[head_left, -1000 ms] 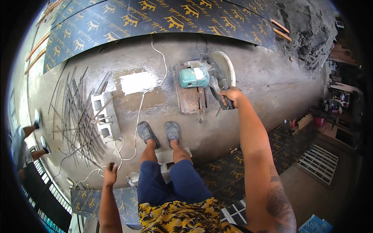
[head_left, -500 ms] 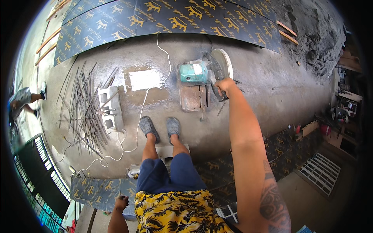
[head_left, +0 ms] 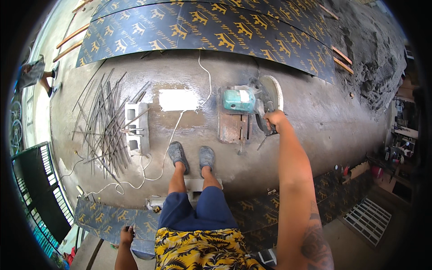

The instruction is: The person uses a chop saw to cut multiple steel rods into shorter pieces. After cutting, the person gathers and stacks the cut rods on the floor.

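My left hand has drawn back from the saw, grip undetermined; my right hand clamps its handle; my shoe snagging the cord left of the saw could cause a stumble.

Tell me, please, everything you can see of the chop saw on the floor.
The chop saw stands on the grey floor, ahead and to the right of the person's feet. Its teal motor housing bears a pale label and sits above a flat, rusty, metal-looking base. On its right is a large, round, pale-edged part, guard or blade, I cannot tell which. The right hand grips its dark handle. Whether it is running cannot be told.
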`<action>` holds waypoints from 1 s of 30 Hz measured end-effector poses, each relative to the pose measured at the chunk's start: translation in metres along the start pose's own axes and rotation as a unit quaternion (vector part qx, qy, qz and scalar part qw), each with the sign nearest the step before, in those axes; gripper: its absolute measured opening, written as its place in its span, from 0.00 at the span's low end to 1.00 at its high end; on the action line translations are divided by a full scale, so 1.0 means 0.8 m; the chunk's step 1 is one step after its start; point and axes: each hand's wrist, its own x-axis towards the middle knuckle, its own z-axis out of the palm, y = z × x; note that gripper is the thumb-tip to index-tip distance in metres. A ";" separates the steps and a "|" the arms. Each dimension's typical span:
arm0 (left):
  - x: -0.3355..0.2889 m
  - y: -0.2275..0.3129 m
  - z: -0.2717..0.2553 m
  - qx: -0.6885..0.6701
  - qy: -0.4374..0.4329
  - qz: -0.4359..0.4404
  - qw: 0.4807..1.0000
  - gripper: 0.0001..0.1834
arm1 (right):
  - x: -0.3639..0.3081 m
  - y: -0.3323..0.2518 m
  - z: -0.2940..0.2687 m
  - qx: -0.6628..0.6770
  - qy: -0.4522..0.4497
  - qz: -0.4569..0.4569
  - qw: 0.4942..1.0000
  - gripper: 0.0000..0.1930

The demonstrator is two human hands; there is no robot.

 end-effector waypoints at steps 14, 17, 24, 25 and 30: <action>-0.007 -0.024 -0.022 0.063 -0.017 0.027 0.997 0.20 | -0.126 0.149 -0.007 -0.044 -0.008 0.042 0.998 0.14; -0.006 -0.010 -0.031 0.070 -0.012 0.038 0.997 0.19 | -0.154 0.202 0.005 -0.058 -0.004 0.051 0.997 0.14; -0.006 0.041 -0.022 0.111 -0.030 0.065 0.991 0.20 | -0.220 0.332 0.008 -0.081 0.005 0.086 0.993 0.17; -0.007 0.047 -0.019 0.123 -0.031 0.068 0.990 0.20 | -0.227 0.354 0.006 -0.076 0.004 0.091 0.993 0.17; -0.010 0.111 0.005 0.173 -0.050 0.121 0.976 0.21 | -0.213 0.457 0.014 -0.147 0.071 0.008 0.987 0.18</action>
